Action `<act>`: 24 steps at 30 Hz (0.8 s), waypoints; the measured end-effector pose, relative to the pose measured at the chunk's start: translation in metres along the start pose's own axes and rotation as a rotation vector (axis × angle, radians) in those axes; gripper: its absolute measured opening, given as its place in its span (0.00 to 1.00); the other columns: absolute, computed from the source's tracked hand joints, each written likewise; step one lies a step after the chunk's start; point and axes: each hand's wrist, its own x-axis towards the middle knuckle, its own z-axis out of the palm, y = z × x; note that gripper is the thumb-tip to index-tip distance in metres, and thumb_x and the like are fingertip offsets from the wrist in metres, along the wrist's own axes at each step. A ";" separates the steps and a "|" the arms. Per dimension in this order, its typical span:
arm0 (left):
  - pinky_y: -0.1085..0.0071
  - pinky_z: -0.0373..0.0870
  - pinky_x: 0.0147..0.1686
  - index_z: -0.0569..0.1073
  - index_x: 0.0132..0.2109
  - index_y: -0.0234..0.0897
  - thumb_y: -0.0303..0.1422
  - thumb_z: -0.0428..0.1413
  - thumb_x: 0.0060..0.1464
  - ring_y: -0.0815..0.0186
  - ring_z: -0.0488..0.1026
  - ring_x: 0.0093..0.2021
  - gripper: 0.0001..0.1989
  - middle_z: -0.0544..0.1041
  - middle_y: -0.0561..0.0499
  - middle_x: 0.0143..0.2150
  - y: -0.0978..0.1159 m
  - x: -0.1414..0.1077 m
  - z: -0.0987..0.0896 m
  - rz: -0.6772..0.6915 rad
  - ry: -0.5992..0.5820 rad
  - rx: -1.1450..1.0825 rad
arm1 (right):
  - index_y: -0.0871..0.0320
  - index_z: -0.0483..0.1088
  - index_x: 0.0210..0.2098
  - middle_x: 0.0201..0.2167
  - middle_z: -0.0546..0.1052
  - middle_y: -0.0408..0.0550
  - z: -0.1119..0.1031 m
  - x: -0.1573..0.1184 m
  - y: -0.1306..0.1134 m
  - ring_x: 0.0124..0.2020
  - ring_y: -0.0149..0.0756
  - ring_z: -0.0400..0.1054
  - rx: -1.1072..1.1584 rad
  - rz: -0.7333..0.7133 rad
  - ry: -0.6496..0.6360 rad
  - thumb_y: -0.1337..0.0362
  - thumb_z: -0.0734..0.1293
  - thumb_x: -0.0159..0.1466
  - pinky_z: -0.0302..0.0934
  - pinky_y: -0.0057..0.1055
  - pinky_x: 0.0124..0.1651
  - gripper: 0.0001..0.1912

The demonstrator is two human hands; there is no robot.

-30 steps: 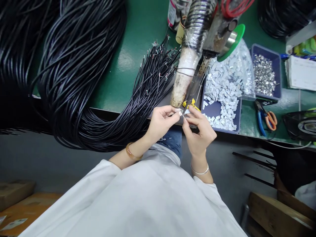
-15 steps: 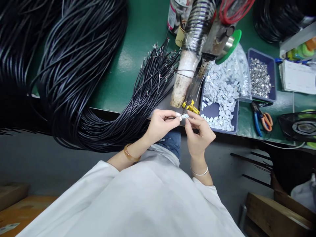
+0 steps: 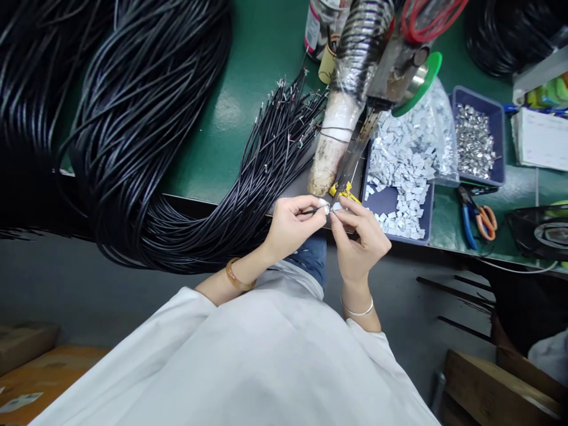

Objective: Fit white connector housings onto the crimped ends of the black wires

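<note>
Bright overhead light puts a glare patch on the green bench (image 3: 226,112). Edges bow outward (wide lens); the floor below is dim.

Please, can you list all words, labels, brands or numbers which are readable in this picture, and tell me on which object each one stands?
No text can be read.
Bottle label: pink and white print, too blurred to read.
White box at the right edge: faint marks, too small to read.
Paper label on the cardboard box at lower left: blurred, unreadable.
Left hand, right hand and the small piece pinched between them: no print visible.
</note>
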 end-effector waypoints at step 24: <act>0.77 0.51 0.23 0.71 0.24 0.33 0.28 0.60 0.44 0.77 0.55 0.21 0.06 0.63 0.58 0.19 -0.003 -0.009 -0.008 -0.098 -0.266 -0.094 | 0.55 0.72 0.36 0.40 0.83 0.45 -0.020 -0.007 -0.012 0.26 0.27 0.76 0.159 0.185 -0.123 0.67 0.68 0.64 0.73 0.25 0.29 0.01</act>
